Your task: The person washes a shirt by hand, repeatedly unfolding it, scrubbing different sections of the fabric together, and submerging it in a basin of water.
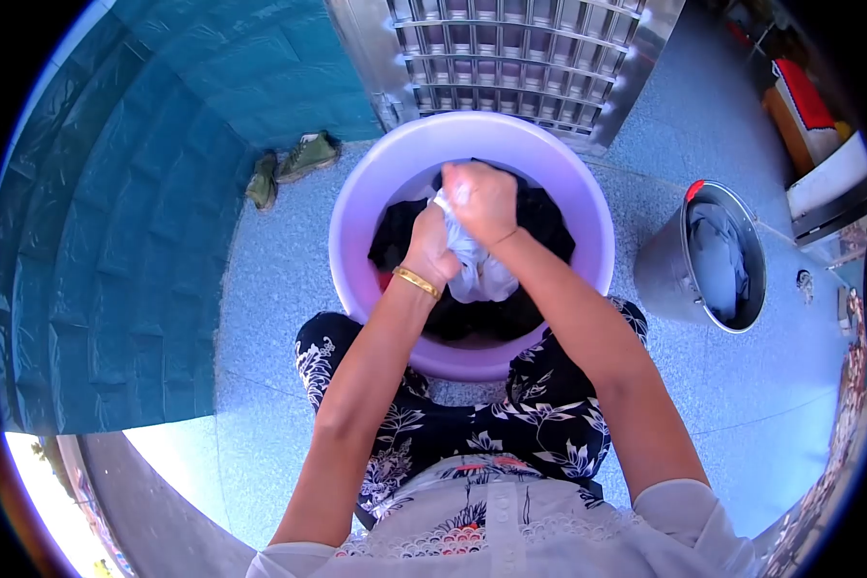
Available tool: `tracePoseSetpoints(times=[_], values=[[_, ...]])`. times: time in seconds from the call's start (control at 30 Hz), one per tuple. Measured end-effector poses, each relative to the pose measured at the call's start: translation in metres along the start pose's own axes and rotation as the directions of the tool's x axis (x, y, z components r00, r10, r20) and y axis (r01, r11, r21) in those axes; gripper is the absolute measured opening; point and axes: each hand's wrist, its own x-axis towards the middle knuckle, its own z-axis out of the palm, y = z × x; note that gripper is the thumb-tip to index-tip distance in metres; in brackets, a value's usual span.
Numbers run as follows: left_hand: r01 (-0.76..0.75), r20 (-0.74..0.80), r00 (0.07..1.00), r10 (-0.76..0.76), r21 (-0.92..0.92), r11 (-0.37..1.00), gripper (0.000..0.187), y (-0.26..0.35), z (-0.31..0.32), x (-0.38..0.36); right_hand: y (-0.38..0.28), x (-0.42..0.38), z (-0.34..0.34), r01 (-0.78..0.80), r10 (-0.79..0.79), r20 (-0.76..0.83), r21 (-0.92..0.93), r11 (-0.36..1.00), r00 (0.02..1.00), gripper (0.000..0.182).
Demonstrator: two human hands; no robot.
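Over a large purple tub (pixel 589 217), my two hands grip a wet white cloth (pixel 479 270) that looks twisted between them. My left hand (pixel 431 246), with a gold bangle at the wrist, is closed on its lower part. Just above and to the right, my right hand (pixel 481 200) makes a fist around the upper end. The rest of the white cloth hangs down toward dark clothes (pixel 544 226) lying in the tub. A small red patch shows by the tub's left inner wall. What kind of garment the white cloth is, I cannot make out.
To the right stands a metal bucket (pixel 660 265) with light and dark cloth inside. Green shoes (pixel 306 159) sit by the blue-covered wall (pixel 134 222). Behind the tub is a metal barred door (pixel 520 58). My knees are on either side of the tub's near edge.
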Motion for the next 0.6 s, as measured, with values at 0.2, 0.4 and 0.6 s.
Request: tracePoseSetpoints(times=[0.2, 0.4, 0.6], values=[[-0.173, -0.051, 0.982, 0.184, 0.161, 0.972, 0.033, 0.035, 0.016, -0.010, 0.026, 0.022, -0.026, -0.403, 0.308, 0.584, 0.037, 0.914, 0.751, 0.041], [-0.201, 0.117, 0.935, 0.334, 0.952, 0.230, 0.039, 0.031, -0.001, -0.011, 0.036, 0.040, -0.061, -0.789, 0.421, 0.742, 0.232, 0.568, 0.522, 0.030], [-0.176, 0.183, 0.937, 0.299, 0.983, -0.050, 0.029, 0.017, -0.025, 0.008, 0.061, 0.056, -0.090, -0.447, 0.598, 0.343, 0.894, 0.029, 0.725, 0.031]])
